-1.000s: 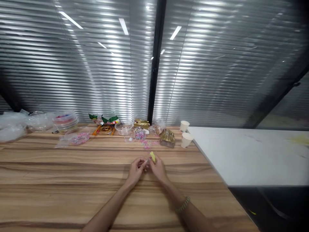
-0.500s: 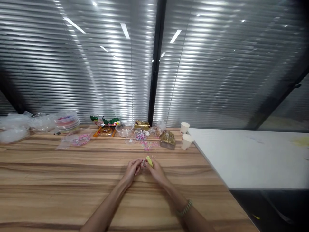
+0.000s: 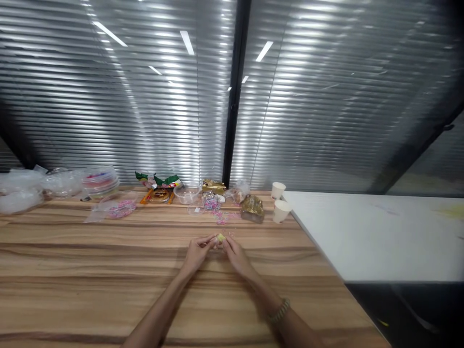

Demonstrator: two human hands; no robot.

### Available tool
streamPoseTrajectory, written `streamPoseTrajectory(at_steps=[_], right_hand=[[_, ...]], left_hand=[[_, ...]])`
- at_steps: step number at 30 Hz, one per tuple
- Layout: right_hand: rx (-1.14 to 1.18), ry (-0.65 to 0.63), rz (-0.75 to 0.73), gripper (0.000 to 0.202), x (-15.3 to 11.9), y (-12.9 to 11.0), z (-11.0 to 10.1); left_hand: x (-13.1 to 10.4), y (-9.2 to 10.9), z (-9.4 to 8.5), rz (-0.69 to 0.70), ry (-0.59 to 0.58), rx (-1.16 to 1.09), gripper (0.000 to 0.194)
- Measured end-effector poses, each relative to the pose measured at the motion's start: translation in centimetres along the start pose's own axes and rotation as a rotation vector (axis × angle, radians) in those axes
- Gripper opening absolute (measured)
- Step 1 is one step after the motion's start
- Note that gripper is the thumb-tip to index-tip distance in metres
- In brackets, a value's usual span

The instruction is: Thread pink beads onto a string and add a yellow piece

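Over the wooden table (image 3: 108,280), both hands meet with their fingertips close together. Between them shows a small yellow piece (image 3: 221,237), soft-looking and too small to name more exactly. Thumb and fingers of my right hand (image 3: 235,255) are closed on its right side. My left hand (image 3: 197,252) is pinched at the left, near the yellow piece; a pale bit by its fingertips cannot be made out. Just beyond the hands lie scattered pink and white small pieces (image 3: 221,216), several of them loose on the wood.
Along the back stand stacked clear tubs (image 3: 100,182), an open bowl (image 3: 187,195), a bag of pink pieces (image 3: 122,208), wrapped snacks (image 3: 158,195), a gold foil package (image 3: 252,209) and two paper cups (image 3: 281,211). A white table (image 3: 362,241) adjoins on the right.
The yellow piece stood upright in my right hand; now less of it shows, lower between both hands' fingertips. My right fingers have shifted slightly. Objects at the back stay put.
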State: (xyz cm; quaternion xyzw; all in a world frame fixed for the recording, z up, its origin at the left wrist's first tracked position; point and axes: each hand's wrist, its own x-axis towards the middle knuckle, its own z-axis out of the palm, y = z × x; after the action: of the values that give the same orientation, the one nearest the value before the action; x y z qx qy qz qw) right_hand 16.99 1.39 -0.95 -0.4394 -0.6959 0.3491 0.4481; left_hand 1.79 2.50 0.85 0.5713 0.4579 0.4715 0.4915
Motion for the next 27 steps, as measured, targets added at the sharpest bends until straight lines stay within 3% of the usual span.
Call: streamPoseTrajectory(at_steps=[11,22,27], right_hand=[[-0.193,-0.035,-0.087,0.027,-0.4,0.6,0.2],[-0.237,-0.052,-0.132,0.026,-0.3,1.4,0.0],[-0.168,-0.016,-0.116,0.029,-0.5,0.6,0.3]], left_hand=[[0.2,-1.1,0.1,0.066,-0.018,0.049,0.029],[0.4,-0.4,-1.0,0.053,-0.243,0.104,0.028],[0.3,-0.1,-1.2,0.014,-0.279,0.164,0.032]])
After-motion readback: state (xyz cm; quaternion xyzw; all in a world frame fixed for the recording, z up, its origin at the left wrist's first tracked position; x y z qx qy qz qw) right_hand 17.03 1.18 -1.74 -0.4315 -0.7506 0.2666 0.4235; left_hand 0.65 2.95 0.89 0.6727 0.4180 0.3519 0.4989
